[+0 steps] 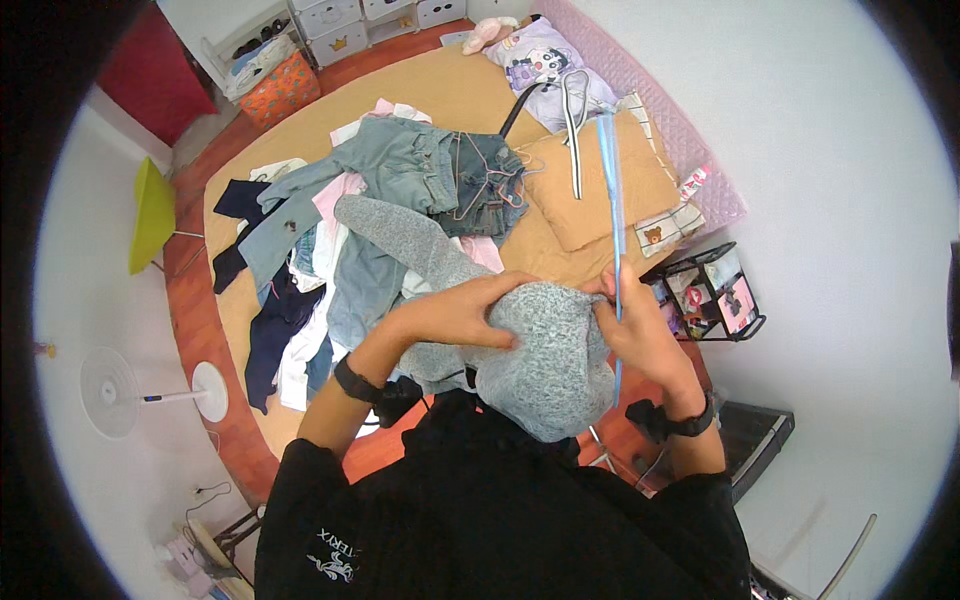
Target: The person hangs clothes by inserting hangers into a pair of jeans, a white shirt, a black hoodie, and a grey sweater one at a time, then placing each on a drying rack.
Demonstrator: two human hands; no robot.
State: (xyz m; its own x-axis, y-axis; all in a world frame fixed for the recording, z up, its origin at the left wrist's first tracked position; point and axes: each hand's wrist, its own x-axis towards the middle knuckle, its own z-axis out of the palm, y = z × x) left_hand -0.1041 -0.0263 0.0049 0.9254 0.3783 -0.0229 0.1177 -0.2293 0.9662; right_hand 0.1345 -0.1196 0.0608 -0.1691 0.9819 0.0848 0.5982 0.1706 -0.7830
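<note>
A heather-grey knit garment (551, 360) is bunched in front of my chest, one long sleeve (409, 229) reaching out over the bed. My left hand (480, 311) grips its left side, thumb on top and the other fingers partly hidden. At the garment's upper right edge, my right hand (641, 326) pinches the fabric. A long, thin light blue piece (611, 187) runs through that same hand; seen edge-on, it could be a clothes hanger, but I cannot tell. Beyond the sleeve lie denim shorts (487, 184) with wire hangers (484, 180) on them.
Piled clothes, including a navy garment (281, 330), cover the left of the bed (465, 79). A yellow pillow (600, 180) with a striped strap (571, 142) lies at right. Around the bed are a black rack (712, 296), a white fan (109, 390) and a green chair (152, 217).
</note>
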